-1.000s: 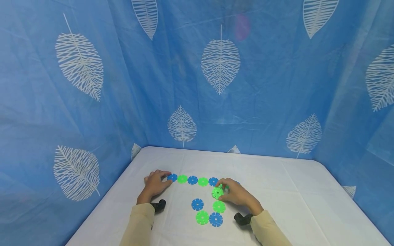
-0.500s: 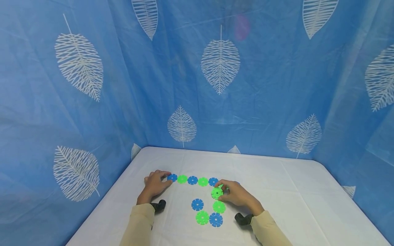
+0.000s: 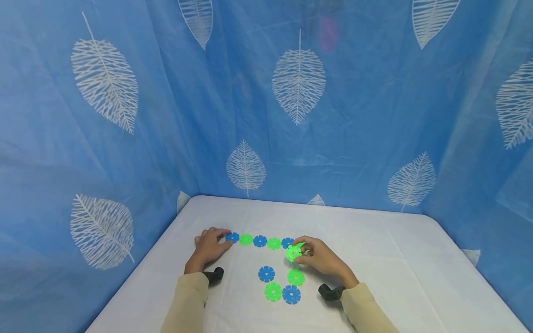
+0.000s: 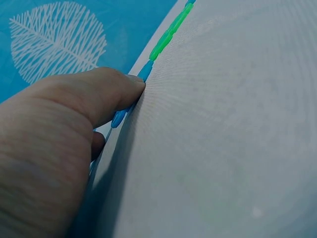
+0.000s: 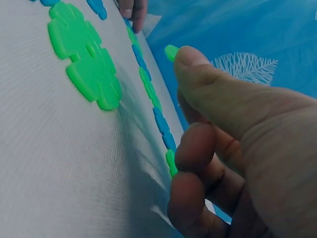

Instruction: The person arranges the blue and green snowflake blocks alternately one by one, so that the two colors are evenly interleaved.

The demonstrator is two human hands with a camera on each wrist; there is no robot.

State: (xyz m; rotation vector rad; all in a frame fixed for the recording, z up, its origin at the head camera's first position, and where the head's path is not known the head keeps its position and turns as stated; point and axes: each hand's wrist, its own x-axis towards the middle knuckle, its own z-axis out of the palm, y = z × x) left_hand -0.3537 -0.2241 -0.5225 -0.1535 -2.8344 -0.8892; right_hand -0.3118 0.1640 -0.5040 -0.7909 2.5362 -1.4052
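Observation:
Notched flat plastic snowflake discs, blue and green, lie on a white-covered table. My right hand (image 3: 319,257) pinches a green snowflake disc (image 3: 293,252), tilted and raised over the table; in the right wrist view only a sliver of this held green disc (image 5: 171,52) shows past the thumb. My left hand (image 3: 210,244) holds the blue disc (image 3: 232,237) at the left end of a row between thumb and fingers. In the left wrist view the thumb covers much of that blue disc (image 4: 145,71). The right hand hides the row's right end.
Along the row, green and blue discs alternate, among them a green one (image 3: 246,239) and a blue one (image 3: 260,241). Nearer me, a hook shape is formed by a green disc (image 3: 296,277), blue disc (image 3: 291,294), green disc (image 3: 273,292) and blue disc (image 3: 266,274). A blue leaf-patterned curtain (image 3: 297,162) surrounds the table.
My right hand has lifted the green disc, bringing it up and slightly back toward the row. My left hand keeps its place on the blue disc. The head view has tilted a little.

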